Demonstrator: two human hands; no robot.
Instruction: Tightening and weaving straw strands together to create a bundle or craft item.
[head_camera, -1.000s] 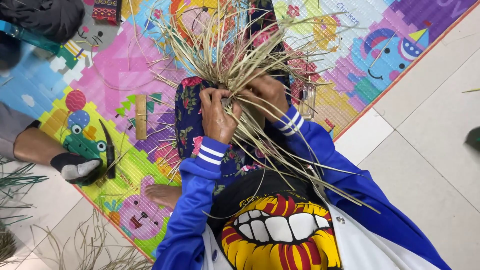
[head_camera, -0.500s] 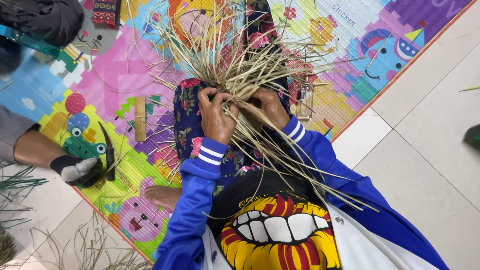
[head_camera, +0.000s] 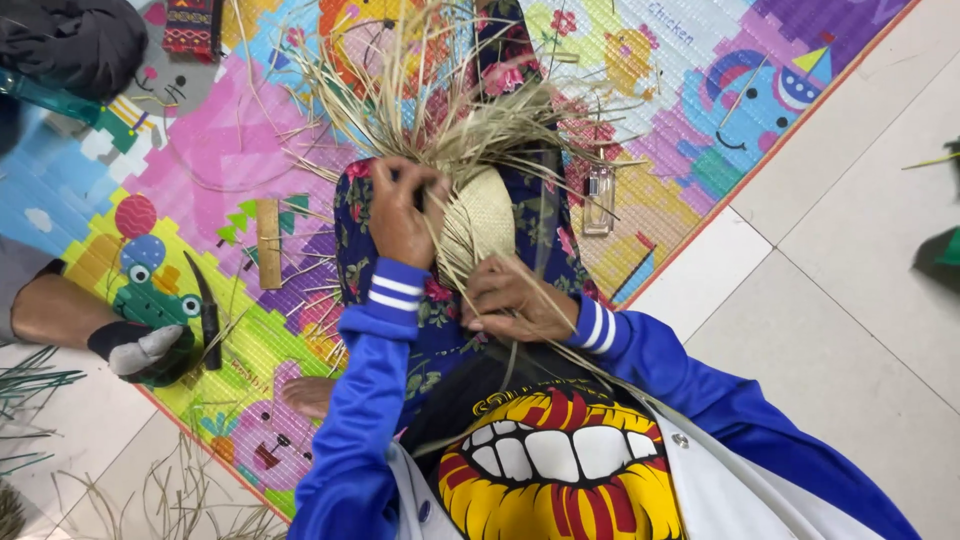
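We saw the woven piece (head_camera: 480, 222) on the lap, knife (head_camera: 203, 305) and wooden block (head_camera: 268, 243) left on the mat (head_camera: 690, 120), near its edge.

A: Woven straw piece (head_camera: 480, 215): pale tan, rounded, tightly plaited; resting on the floral-clad lap.

B: Loose straw strands (head_camera: 440, 95): long, dry, fanning upward and outward from the woven edge over the mat; a few trailing down toward the chest.

A: Held at its left edge and below.
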